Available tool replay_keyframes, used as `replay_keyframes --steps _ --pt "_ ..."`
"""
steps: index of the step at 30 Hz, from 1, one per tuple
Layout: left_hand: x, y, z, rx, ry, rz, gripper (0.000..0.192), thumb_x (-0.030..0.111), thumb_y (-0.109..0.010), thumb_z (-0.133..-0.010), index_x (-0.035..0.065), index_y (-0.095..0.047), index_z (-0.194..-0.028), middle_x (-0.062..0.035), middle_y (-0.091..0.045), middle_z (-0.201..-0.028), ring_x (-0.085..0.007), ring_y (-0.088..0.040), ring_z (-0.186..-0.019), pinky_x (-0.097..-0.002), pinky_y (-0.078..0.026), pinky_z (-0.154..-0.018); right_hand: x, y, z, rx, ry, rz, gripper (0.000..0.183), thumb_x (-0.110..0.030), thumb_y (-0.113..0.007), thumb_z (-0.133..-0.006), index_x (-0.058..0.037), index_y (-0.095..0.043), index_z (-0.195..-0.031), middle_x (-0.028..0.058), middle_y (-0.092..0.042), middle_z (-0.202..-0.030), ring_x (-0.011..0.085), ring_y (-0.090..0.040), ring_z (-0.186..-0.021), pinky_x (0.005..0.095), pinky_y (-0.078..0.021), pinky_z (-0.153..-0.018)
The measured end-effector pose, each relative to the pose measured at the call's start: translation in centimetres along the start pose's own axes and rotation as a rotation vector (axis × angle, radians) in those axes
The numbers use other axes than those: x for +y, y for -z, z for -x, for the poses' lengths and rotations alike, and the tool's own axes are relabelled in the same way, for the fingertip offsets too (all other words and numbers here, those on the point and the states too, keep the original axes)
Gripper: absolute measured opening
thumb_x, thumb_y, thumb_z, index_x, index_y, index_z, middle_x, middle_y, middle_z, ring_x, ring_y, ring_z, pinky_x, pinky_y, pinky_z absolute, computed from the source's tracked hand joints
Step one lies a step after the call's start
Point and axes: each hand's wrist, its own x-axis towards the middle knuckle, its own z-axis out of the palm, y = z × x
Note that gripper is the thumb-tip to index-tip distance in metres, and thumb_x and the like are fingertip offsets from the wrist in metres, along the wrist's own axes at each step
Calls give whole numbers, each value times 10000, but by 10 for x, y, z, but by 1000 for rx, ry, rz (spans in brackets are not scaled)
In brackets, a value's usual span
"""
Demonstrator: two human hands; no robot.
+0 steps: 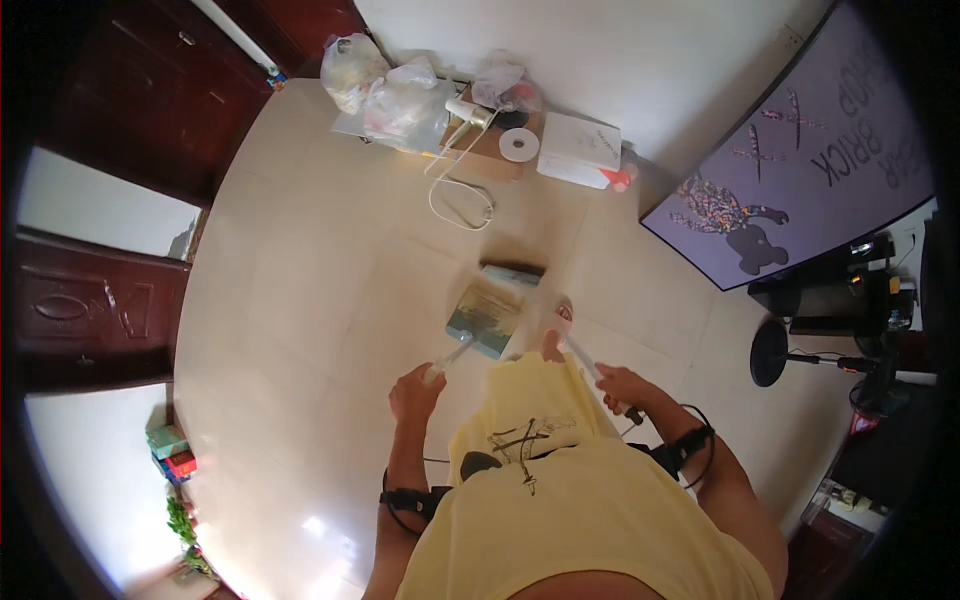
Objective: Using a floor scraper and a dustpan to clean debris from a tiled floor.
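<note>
My left hand (416,392) is closed around the handle of a long-handled dustpan (486,319), whose greenish pan rests on the tiled floor in front of me. In my right hand (624,388) is the pale pole of a broom; its head (514,274), bluish with dark bristles, lies just beyond the pan's far edge, apart from it. The pole's lower part is blurred. The pan's surface looks brownish and yellowish, and I cannot tell whether anything lies in it. One bare foot (553,345) shows beside the pole.
Along the far wall stand plastic bags (409,105), a cardboard box (491,154) with a hair dryer (471,112) and its looped cord, and a white box (579,150). A large bear picture (795,157) leans at the right, near a round black stand base (769,352). Dark red doors are at left.
</note>
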Motion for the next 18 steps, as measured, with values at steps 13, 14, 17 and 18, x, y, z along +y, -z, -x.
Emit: replay_keyframes --steps 13,14,17,18 --pt "-63 2 29 69 107 60 334 382 -642 -735 213 -675 -1022 -110 -672 -870 -306 -635 -822 -408 -495 -744 -128 -34 34 48 99 19 573 -172 -542 -883 -142 -321 -1411 37 -489 -617 115 -458 -467 282 -416 -427" --pt "-70 2 30 87 107 58 337 380 -641 -735 211 -675 -1024 -113 -671 -875 -308 -634 -821 -408 -496 -743 -126 -35 3 87 184 110 569 -166 -543 -875 -123 -333 -1402 38 -489 -604 126 -476 -464 290 -427 -422" --pt "-78 8 37 102 120 57 345 381 -636 -734 209 -674 -1030 -116 -671 -884 -311 -634 -823 -408 -498 -743 -122 -42 -64 94 293 265 508 -179 -547 -861 -55 -402 -1331 59 -493 -567 159 -510 -443 299 -432 -402" --pt "-79 10 37 97 132 60 350 384 -632 -733 209 -674 -1034 -115 -671 -887 -311 -634 -825 -408 -499 -744 -112 -44 -81 80 308 336 503 -183 -550 -856 -42 -402 -1316 74 -505 -568 172 -521 -442 301 -435 -402"
